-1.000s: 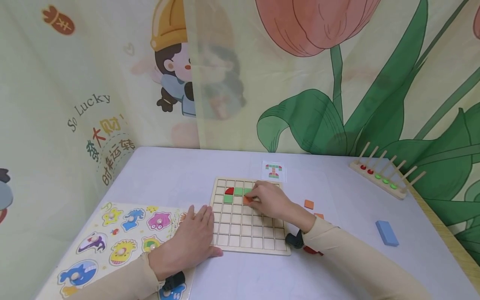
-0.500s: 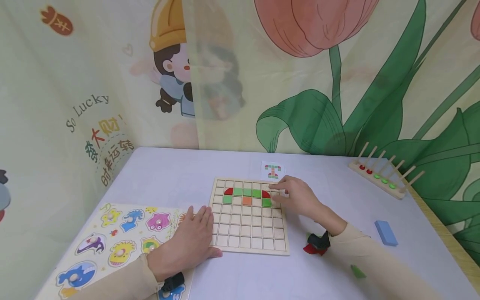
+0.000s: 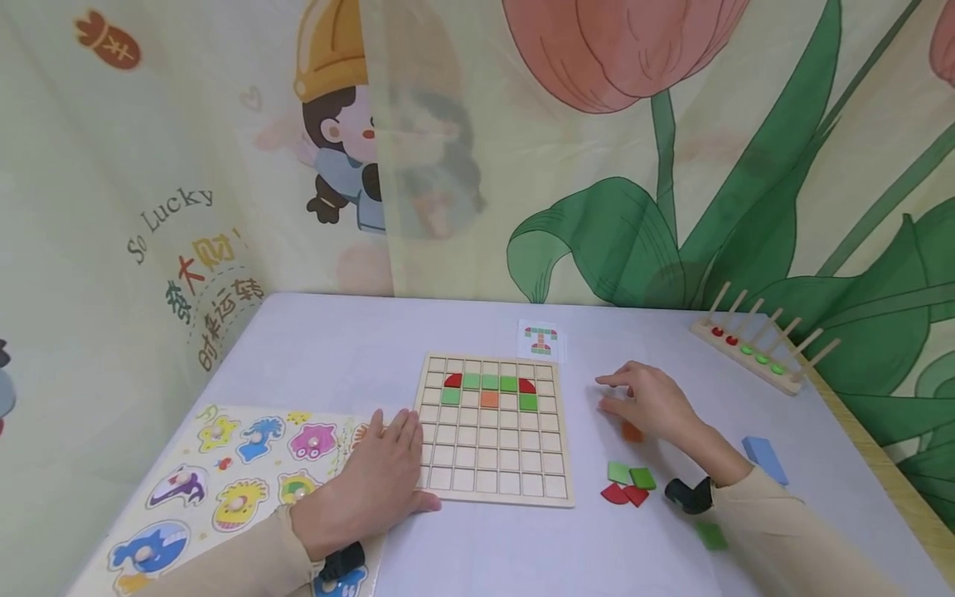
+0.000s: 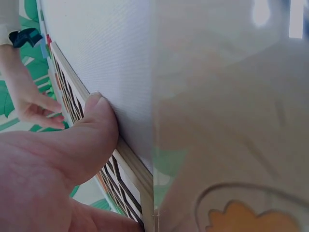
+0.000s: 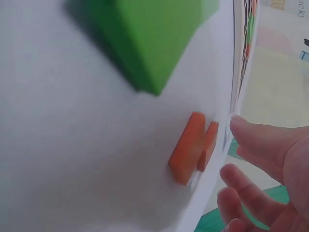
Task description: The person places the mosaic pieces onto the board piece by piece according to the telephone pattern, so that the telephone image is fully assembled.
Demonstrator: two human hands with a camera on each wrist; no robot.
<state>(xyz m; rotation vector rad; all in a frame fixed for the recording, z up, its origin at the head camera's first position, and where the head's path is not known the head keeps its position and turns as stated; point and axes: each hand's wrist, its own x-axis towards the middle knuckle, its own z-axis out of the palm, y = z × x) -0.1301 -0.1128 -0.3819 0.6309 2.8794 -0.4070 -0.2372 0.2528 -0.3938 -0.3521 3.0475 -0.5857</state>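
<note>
My left hand (image 3: 373,489) lies flat with straight fingers at the left edge of a wooden grid board (image 3: 488,458); its thumb touches the board's side in the left wrist view. Near the board's top sits a row of green tiles (image 3: 489,382) between two red quarter-round tiles (image 3: 453,381). Below that row are a green tile at each end and an orange tile (image 3: 489,400) in the middle. Right of the board, my right hand (image 3: 652,402) hovers with thumb and fingers apart, holding nothing. Two orange tiles (image 5: 187,150) lie close by in the right wrist view.
Loose green tiles (image 3: 618,472) and red quarter-round tiles (image 3: 615,494) lie right of the board. A pattern card (image 3: 540,341) is behind it. An animal peg puzzle (image 3: 201,452) lies left, a blue block (image 3: 765,460) right, and a peg rack (image 3: 746,358) far right.
My right hand has let go of the orange tile on the board and moved right, off the board to the loose orange tiles. My left hand has stayed in place.
</note>
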